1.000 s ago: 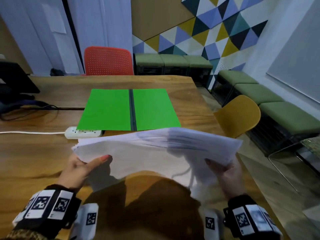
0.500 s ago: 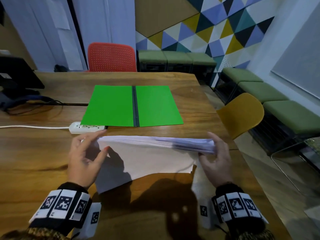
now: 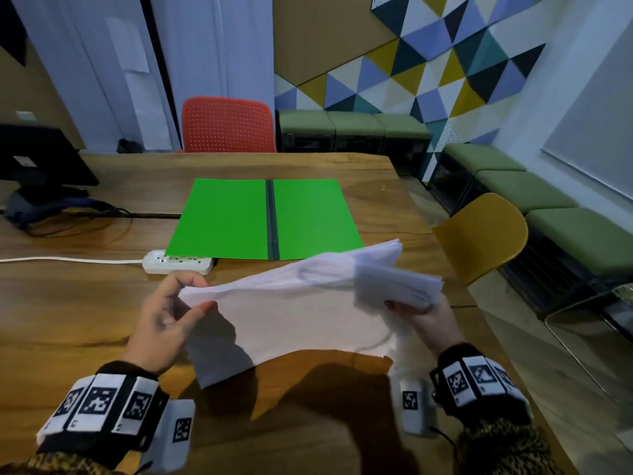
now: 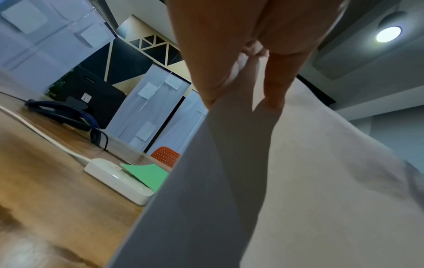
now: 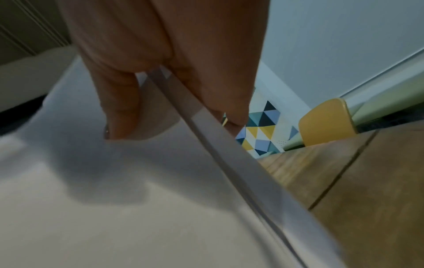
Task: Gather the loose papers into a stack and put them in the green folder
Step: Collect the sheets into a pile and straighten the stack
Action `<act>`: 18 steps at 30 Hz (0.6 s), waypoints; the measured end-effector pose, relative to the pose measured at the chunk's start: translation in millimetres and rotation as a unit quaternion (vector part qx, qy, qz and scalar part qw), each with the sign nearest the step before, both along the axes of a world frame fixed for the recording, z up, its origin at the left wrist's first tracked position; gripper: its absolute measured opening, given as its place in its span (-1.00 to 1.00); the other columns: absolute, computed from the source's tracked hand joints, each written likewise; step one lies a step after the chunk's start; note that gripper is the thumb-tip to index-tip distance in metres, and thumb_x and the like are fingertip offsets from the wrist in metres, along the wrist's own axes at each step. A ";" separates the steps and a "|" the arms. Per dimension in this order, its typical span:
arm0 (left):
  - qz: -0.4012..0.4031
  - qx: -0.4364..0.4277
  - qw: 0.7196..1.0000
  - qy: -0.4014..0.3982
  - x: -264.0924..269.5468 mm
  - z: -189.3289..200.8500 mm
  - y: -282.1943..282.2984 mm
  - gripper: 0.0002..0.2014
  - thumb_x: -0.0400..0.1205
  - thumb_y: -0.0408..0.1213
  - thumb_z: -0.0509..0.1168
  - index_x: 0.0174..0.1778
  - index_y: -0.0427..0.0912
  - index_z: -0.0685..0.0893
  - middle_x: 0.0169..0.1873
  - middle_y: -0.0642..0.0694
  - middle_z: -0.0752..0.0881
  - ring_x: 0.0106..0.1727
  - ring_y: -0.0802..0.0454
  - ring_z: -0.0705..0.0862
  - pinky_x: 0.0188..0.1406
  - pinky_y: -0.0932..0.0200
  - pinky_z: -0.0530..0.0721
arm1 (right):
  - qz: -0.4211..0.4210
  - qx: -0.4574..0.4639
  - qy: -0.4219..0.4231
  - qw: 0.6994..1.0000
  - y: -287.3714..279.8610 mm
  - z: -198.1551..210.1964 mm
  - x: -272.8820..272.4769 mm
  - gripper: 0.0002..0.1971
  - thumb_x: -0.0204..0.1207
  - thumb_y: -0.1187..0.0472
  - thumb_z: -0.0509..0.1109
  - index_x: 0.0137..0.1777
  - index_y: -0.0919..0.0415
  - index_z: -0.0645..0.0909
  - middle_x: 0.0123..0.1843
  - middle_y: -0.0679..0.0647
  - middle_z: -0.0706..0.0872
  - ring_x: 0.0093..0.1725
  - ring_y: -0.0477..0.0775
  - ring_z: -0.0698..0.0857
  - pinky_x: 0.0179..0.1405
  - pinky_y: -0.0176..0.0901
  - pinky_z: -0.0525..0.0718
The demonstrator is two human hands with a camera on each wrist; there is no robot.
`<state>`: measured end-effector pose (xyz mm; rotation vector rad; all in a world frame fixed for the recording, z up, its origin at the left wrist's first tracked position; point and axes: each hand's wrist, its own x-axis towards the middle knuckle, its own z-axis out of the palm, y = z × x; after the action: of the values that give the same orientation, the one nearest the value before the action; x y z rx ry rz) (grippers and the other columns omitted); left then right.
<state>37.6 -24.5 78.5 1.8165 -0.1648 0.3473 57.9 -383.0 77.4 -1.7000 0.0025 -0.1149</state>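
A stack of white papers (image 3: 294, 313) hangs above the wooden table (image 3: 68, 320), its right end higher than its left. My left hand (image 3: 191, 296) pinches the stack's left edge between thumb and fingers. My right hand (image 3: 418, 308) grips the right edge, thumb on the near face. The left wrist view shows my left hand (image 4: 243, 105) clamping the papers (image 4: 298, 181); the right wrist view shows my right hand (image 5: 174, 116) holding the papers (image 5: 114, 199) by their edge. Just behind the stack the green folder (image 3: 222, 221) lies open and flat, its right near corner hidden by the papers.
A white power strip (image 3: 178, 262) with its cable lies at the folder's near left corner. A black monitor (image 3: 37, 159) and cables sit far left. A red chair (image 3: 227, 125) stands behind the table, a yellow chair (image 3: 483, 234) at its right edge. Green benches (image 3: 513, 180) line the wall.
The stack went from lifted to standing on its long edge on the table, and now it is raised again, its right end swung upward by my right hand.
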 end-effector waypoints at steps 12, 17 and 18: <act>0.002 -0.048 0.999 -0.002 -1.7 -2.2 4.5 -0.54 0.32 -0.56 0.49 -0.07 0.10 0.62 -0.20 0.23 0.72 -0.55 0.23 0.42 -0.58 -0.01 0.40 | 0.073 -0.026 0.015 0.997 -17.5 -7.5 -14.6 -0.66 0.27 0.45 0.51 -0.27 -0.10 0.77 -0.28 -0.12 0.82 -0.24 -0.18 0.74 -0.21 -0.31 0.65; 0.035 -0.156 0.985 0.060 0.9 -18.6 -1.4 -0.49 0.11 0.09 0.61 -0.11 -0.02 0.66 -0.27 0.04 0.83 -0.31 0.37 0.72 -0.27 0.52 0.68 | 0.051 -0.014 -0.085 0.995 0.0 0.0 -16.3 -0.33 0.37 0.69 0.28 -0.31 -0.25 0.76 -0.34 -0.28 0.80 -0.28 -0.30 0.72 -0.27 -0.47 0.66; 0.047 -0.154 0.986 0.054 1.8 -17.0 -4.7 -0.60 0.21 0.03 0.58 -0.14 -0.05 0.66 -0.26 -0.05 0.84 -0.32 0.37 0.73 -0.28 0.52 0.67 | 0.043 -0.008 -0.101 0.994 2.3 1.7 -17.0 -0.31 0.37 0.71 0.27 -0.30 -0.25 0.76 -0.33 -0.29 0.80 -0.28 -0.31 0.72 -0.28 -0.48 0.66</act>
<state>39.4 -29.1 61.5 1.5354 0.0489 0.3197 40.9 -380.7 79.1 -1.6957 -0.2236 -0.2224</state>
